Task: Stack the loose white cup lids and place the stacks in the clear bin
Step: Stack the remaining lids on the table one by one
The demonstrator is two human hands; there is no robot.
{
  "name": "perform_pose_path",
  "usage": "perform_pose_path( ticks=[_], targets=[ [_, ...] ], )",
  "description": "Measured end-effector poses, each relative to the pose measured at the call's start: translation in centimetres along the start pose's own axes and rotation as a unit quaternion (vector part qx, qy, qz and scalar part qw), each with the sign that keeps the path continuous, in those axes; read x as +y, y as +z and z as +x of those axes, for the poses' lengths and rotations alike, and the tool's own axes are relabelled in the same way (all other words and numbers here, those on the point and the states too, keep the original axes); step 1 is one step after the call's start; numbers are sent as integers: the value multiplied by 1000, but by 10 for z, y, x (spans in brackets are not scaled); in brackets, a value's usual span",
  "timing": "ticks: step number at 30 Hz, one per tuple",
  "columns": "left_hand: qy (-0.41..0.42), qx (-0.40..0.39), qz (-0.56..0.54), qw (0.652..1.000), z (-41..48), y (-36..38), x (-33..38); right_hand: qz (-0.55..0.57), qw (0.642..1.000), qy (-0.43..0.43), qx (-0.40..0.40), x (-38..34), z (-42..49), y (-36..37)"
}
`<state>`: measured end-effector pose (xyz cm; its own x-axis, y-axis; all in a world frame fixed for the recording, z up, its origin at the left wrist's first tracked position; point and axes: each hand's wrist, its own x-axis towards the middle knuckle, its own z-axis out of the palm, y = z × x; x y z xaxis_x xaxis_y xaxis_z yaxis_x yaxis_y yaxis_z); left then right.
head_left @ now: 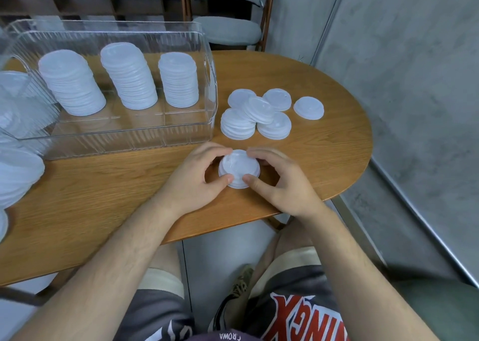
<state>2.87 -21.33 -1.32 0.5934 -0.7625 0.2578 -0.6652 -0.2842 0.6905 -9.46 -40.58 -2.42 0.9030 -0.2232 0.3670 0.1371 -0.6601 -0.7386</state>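
A short stack of white lids [238, 168] sits on the wooden table near its front edge. My left hand [197, 177] grips its left side and my right hand [280, 182] grips its right side, thumbs at the near rim. Behind it lie loose white lids [259, 115] in small leaning piles, with a single lid [309, 108] apart at the right. The clear bin [129, 138] stands at the left and holds three tall lid stacks [129, 78].
More white lids [18, 177] bulge at the far left edge, partly behind the bin's wall. The oval table [324, 159] ends close to the right of the loose lids. A grey-cushioned chair [228, 32] stands behind the table.
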Motion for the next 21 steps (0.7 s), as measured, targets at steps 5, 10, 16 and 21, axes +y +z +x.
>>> perform_pose_path(
  ticks=[5, 10, 16, 21],
  targets=[
    [-6, -13, 12, 1000, 1, 0, 2, -37, 999, -2, -7, 2, -1, 3],
    [-2, 9, -1, 1000, 5, 0, 11, -30, 1000, 7, 5, -2, 2, -1],
    [26, 66, 43, 997, 63, 11, 47, -85, 985, 50, 141, -6, 43, -27],
    [-34, 54, 132, 989, 113, 17, 53, -153, 976, 131, 83, 6, 82, -42]
  ],
)
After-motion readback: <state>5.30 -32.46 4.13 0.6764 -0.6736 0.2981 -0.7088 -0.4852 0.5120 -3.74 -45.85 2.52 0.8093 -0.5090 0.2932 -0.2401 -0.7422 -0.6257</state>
